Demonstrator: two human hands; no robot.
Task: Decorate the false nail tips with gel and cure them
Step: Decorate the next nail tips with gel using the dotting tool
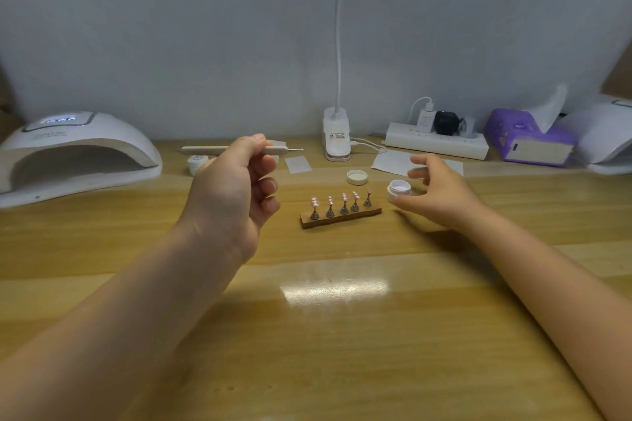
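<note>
A small wooden stand point(342, 217) at the table's middle carries several metal holders, each topped with a pink false nail tip point(343, 197). My left hand point(232, 195) is raised left of the stand and pinches a slim white gel pen point(201, 148) between thumb and forefinger, with the pen's fine tip pointing right. An open white gel jar point(398, 191) stands just right of the stand. My right hand point(436, 193) cups around the jar with fingers loosely curved; the thumb is near its base and no firm grip shows. The jar's lid point(356, 176) lies behind the stand.
A white curing lamp point(75, 154) stands at far left with its display lit. A second small jar point(196, 162), paper wipes point(298, 165), a desk lamp base point(337, 138), a power strip point(437, 143) and a purple tissue pack point(530, 140) line the back.
</note>
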